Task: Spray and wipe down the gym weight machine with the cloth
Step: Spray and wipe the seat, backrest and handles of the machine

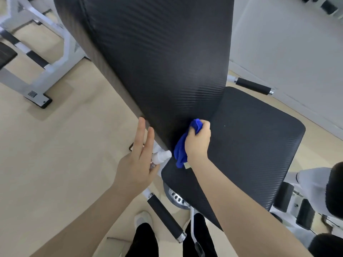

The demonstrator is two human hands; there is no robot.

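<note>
A single head-worn wide-angle camera is looking steeply down and forward from close above the machine's black backrest [163, 58] and seat pad [250, 145], taking in both forearms near, pale floor [55, 145] left, wall far right.

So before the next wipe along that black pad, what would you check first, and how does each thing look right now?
1. Blue cloth gripped: ok, the right hand is bunched round it.
2. Cloth on the surface: ok, it presses where the back pad meets the seat pad.
3. Spray bottle secure: cannot tell, the left hand has some fingers straight and hides most of it.
4. Pad wet enough: cannot tell, no spray is visible.
5. Seat pad wiped: cannot tell.
6. Room to move: ok, nothing lies on either pad.
</note>
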